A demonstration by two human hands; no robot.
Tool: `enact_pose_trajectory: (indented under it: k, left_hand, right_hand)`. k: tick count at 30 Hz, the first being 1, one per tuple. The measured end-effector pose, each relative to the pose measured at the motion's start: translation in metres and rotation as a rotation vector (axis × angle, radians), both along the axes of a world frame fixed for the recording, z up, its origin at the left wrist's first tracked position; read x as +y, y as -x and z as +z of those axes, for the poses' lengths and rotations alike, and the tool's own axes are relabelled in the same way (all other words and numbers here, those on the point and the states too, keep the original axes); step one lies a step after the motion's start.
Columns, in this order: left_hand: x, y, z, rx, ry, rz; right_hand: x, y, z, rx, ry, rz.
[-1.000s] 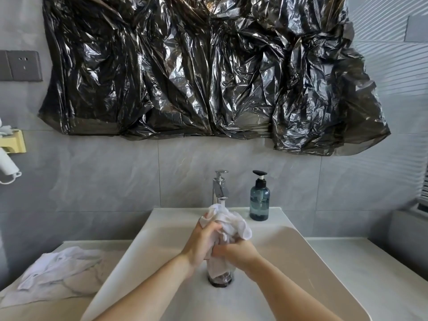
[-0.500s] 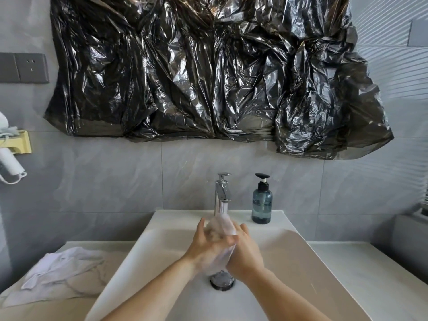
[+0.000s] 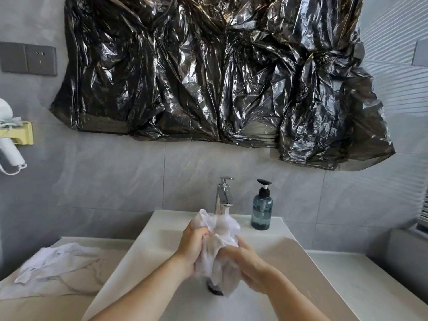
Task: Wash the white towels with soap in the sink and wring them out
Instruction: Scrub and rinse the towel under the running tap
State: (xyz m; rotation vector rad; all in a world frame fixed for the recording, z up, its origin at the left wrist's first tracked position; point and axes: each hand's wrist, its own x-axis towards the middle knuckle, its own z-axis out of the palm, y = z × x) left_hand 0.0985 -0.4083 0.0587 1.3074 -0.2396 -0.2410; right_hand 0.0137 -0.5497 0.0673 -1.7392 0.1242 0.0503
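Between left hand (image 3: 194,243) and right hand (image 3: 243,256), both gripping, bunches the towel (image 3: 220,230).

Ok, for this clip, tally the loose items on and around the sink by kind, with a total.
White towels: 2, one gripped by the left hand and right hand over the sink, one lying on the counter to the left
Soap bottles: 1, on the sink's back ledge beside the tap
Total: 3
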Motion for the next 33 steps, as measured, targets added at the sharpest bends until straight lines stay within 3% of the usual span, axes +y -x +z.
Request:
enact_pose_trajectory:
  k: [3, 9, 12, 15, 19, 22, 27, 30, 33]
  left_hand:
    - [0.000, 0.004, 0.001, -0.069, -0.072, -0.086]
    - [-0.006, 0.001, -0.014, -0.336, -0.375, 0.031]
    - [-0.009, 0.003, -0.013, -0.269, -0.233, -0.036]
    - [-0.011, -0.004, -0.016, -0.257, -0.198, -0.160]
    - [-0.004, -0.013, -0.020, -0.200, -0.250, 0.067]
    - [0.003, -0.020, -0.017, -0.124, -0.222, 0.213]
    - [0.002, -0.008, -0.002, -0.130, 0.007, 0.058]
    - [0.000, 0.000, 0.006, -0.110, 0.022, -0.029]
    - [0.004, 0.001, 0.013, -0.141, -0.013, -0.016]
  right_hand:
    - [-0.001, -0.001, -0.005, -0.010, 0.111, 0.017]
    - [-0.006, -0.009, -0.013, -0.133, 0.242, -0.381]
    - [-0.005, -0.009, -0.013, -0.219, 0.338, -0.458]
    - [0.002, -0.010, -0.014, -0.317, 0.404, -0.390]
    - [0.005, -0.008, -0.013, -0.425, 0.312, -0.294]
    - [0.004, -0.009, -0.013, -0.375, 0.260, -0.221]
    - [0.000, -0.013, -0.016, -0.145, 0.172, -0.115]
    - [-0.003, -0.013, -0.017, -0.166, 0.241, -0.214]
    - [-0.004, -0.016, -0.018, -0.223, 0.176, -0.278]
